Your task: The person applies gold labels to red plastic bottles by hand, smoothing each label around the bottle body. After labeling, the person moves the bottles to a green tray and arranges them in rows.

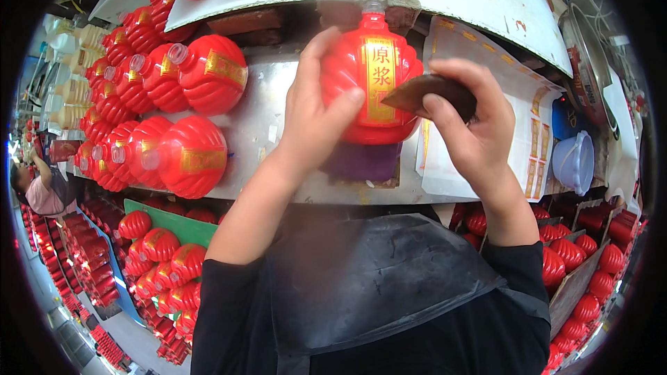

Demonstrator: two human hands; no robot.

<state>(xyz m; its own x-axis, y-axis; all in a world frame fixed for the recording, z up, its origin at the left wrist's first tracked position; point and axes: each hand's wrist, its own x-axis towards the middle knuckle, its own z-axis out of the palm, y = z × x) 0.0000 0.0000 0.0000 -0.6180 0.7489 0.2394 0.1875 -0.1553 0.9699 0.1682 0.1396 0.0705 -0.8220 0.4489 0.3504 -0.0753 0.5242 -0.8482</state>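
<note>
One red bottle (352,69) lies on the table (267,90), gold label (381,69) facing me, my left hand (313,107) gripping its side, fingers wide, my right hand (481,125) pinching a dark flat piece (448,94) over it.

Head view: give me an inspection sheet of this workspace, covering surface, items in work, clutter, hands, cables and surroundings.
Surface: pale bench, small marks.
Items in work: red bottle, gold label facing the camera; dark flat piece over the label's lower part.
Clutter: other bottles at left; printed sheets and blue bucket at right.
Hands: left hand on bottle's left side; right hand gripping the flat piece, label contact unclear.
Cables: cannot tell; rim too blurred.
Surroundings: more red bottles low on both sides; another person far left.
</note>
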